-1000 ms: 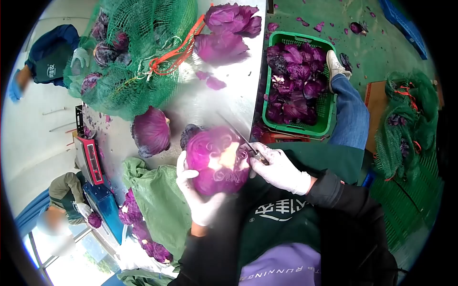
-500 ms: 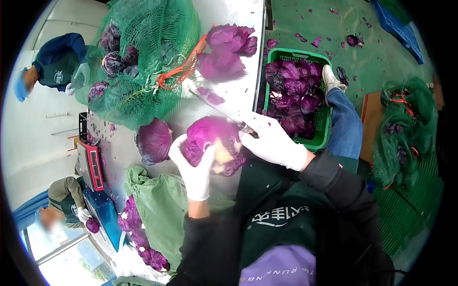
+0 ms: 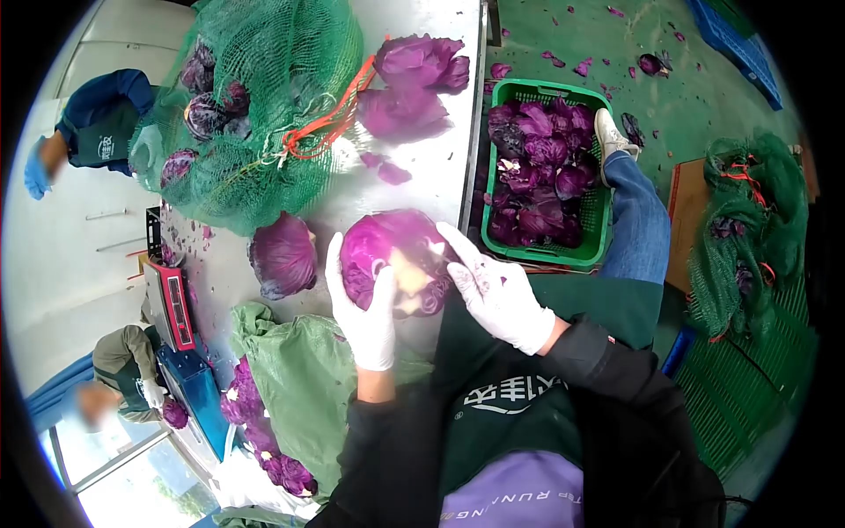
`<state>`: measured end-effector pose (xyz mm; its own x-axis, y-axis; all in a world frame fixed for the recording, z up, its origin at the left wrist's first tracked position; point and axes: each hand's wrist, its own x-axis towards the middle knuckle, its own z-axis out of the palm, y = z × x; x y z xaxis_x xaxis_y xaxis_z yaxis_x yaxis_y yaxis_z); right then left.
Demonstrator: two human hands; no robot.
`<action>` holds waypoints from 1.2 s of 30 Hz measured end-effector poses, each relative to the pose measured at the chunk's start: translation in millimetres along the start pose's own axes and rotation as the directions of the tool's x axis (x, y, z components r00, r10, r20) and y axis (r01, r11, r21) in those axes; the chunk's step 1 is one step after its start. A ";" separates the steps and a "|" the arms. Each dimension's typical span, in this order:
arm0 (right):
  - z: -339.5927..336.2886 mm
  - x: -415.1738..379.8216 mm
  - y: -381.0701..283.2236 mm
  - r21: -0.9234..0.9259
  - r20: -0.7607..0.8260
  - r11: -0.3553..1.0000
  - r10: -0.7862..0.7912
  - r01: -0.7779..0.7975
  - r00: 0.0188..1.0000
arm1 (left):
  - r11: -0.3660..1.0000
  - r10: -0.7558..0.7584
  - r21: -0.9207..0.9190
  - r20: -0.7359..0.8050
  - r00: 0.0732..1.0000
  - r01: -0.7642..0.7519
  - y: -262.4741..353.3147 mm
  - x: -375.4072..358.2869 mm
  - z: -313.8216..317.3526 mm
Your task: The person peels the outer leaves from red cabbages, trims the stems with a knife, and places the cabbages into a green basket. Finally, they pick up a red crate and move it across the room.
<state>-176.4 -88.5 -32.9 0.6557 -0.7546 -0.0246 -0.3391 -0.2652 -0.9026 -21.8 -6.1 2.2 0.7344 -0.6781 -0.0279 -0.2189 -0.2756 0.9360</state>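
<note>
A red cabbage head point(image 3: 370, 251) with its pale cut stem side showing is in front of me, above the table edge. My left hand point(image 3: 365, 321), in a white glove, grips it from the left and below, thumb on the near face. On the cabbage's right is my right hand point(image 3: 500, 299), also gloved, its index finger long and close to the cabbage edge, fingers bent round toward the palm. What it holds is hidden; no knife blade can be made out now. A loose dark outer leaf point(image 3: 283, 255) lies left of the cabbage.
Green net sacks point(image 3: 282, 97) of cabbages and peeled leaves point(image 3: 405, 110) lie on the table point(image 3: 422, 180). A green crate point(image 3: 598, 224) of purple trimmings stands at right by my foot. A red scale point(image 3: 169, 304) and two people point(image 3: 101, 123) are at left.
The knife seen in my right hand is no longer visible. That hand has dropped slightly and turned, fingertips up beside the cabbage. My left hand still grips the cabbage.
</note>
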 end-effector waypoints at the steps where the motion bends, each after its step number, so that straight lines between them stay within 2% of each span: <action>1: 6.4 6.1 8.2 -0.068 -0.117 0.992 -0.114 0.106 0.987 | 1.000 0.012 0.006 -0.015 1.000 -0.012 -0.9 -0.8 0.5; 3: 10.5 20.9 35.3 -0.185 -0.244 0.968 -0.215 0.172 0.946 | 0.999 0.031 0.017 -0.044 0.999 -0.030 -3.9 -4.2 -0.6; 4: 6.5 25.9 43.3 -0.278 -0.134 0.954 -0.154 0.112 0.979 | 0.999 0.038 0.007 -0.038 0.999 -0.038 -6.1 -5.7 -2.3; 5: 6.0 34.5 59.4 -0.321 -0.136 0.928 -0.243 0.190 0.960 | 0.999 0.046 -0.003 -0.030 0.998 -0.046 -9.4 -6.5 -3.9; 6: 0.0 39.0 73.4 -0.298 -0.083 0.934 -0.230 0.196 0.970 | 0.999 0.051 -0.013 -0.023 0.998 -0.051 -12.4 -7.5 -4.7; 9: -9.3 48.3 72.7 -0.378 -0.029 0.872 -0.348 0.312 0.937 | 0.998 0.040 -0.044 -0.041 0.998 -0.042 -16.9 -6.6 -7.6; 11: -2.3 49.4 79.3 -0.506 -0.101 0.763 -0.516 0.402 0.851 | 0.980 -0.015 -0.198 -0.003 1.000 0.014 -30.1 -4.8 -17.2; 12: -6.2 50.2 65.5 -0.323 -0.132 0.901 -0.345 0.288 0.929 | 0.967 -0.031 -0.253 0.027 0.999 0.037 -35.7 -4.9 -23.0; 13: -9.8 48.6 47.2 -0.124 -0.123 0.982 -0.158 0.143 0.980 | 0.951 -0.045 -0.304 0.059 0.997 0.061 -38.0 -5.9 -26.5; 14: -10.3 47.7 34.0 0.076 -0.080 0.997 0.029 -0.023 0.996 | 0.935 -0.040 -0.349 0.061 0.997 0.059 -37.6 -3.9 -26.1; 15: 2.8 46.2 41.3 -0.024 -0.220 0.997 -0.083 0.080 0.972 | 0.929 -0.033 -0.366 0.076 0.997 0.058 -41.1 -2.9 -28.5; 17: 2.8 51.8 42.0 -0.197 -0.272 0.968 -0.209 0.158 0.939 | 0.914 -0.012 -0.402 0.111 0.994 0.056 -51.6 2.1 -33.4; 18: 0.1 60.7 49.9 -0.135 -0.278 0.987 -0.128 0.093 0.952 | 0.889 -0.021 -0.455 0.068 0.997 0.050 -46.5 2.5 -30.1; 20: -15.9 83.6 58.2 -0.024 -0.273 1.000 -0.006 -0.001 0.962 | 0.805 -0.070 -0.573 0.162 0.984 0.152 -49.8 8.8 -29.9; 21: -24.1 89.4 51.2 0.041 -0.253 0.991 0.133 -0.127 0.958 | 0.760 -0.102 -0.629 0.134 0.986 0.165 -51.3 9.8 -23.9; 23: -28.3 92.3 47.8 0.115 -0.296 0.990 0.111 -0.080 0.949 | 0.693 -0.135 -0.701 0.106 0.985 0.170 -48.1 12.6 -16.0; 25: -31.8 78.6 37.2 0.228 -0.290 0.961 0.221 -0.156 0.931 | 0.673 -0.222 -0.715 0.052 0.974 0.191 -43.2 17.5 -7.9; 26: -27.1 68.2 36.9 0.342 -0.268 0.929 0.243 -0.144 0.932 | 0.643 -0.274 -0.738 0.025 0.961 0.203 -32.7 19.9 -0.9; 27: -24.2 53.6 22.4 0.417 -0.233 0.887 0.314 -0.197 0.921 | 0.555 -0.262 -0.801 0.091 0.961 0.227 -42.7 24.7 -3.6; 29: 3.1 27.5 25.1 0.398 -0.171 0.909 0.207 -0.124 0.963 | 0.516 -0.363 -0.832 0.001 0.932 0.202 -43.9 32.2 4.9; 30: 7.8 22.0 11.4 0.487 -0.108 0.859 0.237 -0.156 0.966 | 0.498 -0.386 -0.850 -0.040 0.922 0.171 -32.2 31.1 12.0; 31: 11.3 21.1 -1.1 0.571 -0.044 0.799 0.260 -0.190 0.965 | 0.599 -0.360 -0.782 -0.072 0.930 0.172 -21.6 27.2 16.2; 32: 22.4 25.6 7.2 0.377 -0.168 0.918 0.196 -0.121 0.966 | 0.695 -0.329 -0.700 -0.101 0.939 0.168 -12.2 22.1 17.7; 33: 12.5 36.0 0.7 0.385 -0.099 0.891 0.299 -0.241 0.949 | 0.781 -0.295 -0.602 -0.126 0.947 0.164 -7.6 16.2 15.5; 35: -0.3 56.1 10.5 0.369 -0.134 0.927 0.125 -0.067 0.983 | 0.961 -0.183 -0.234 -0.148 0.972 0.145 -33.6 5.7 -1.6; 36: -11.3 63.4 -0.4 0.457 -0.073 0.889 0.063 -0.023 0.995 | 0.998 0.035 -0.050 -0.174 0.984 -0.044 -35.6 -0.7 -6.2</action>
<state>-142.3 -143.0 -29.2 0.5824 -0.8113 -0.0498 -0.0080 0.0555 -0.9984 -10.6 8.3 -28.8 0.8267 -0.5587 0.0661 -0.2188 -0.2111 0.9527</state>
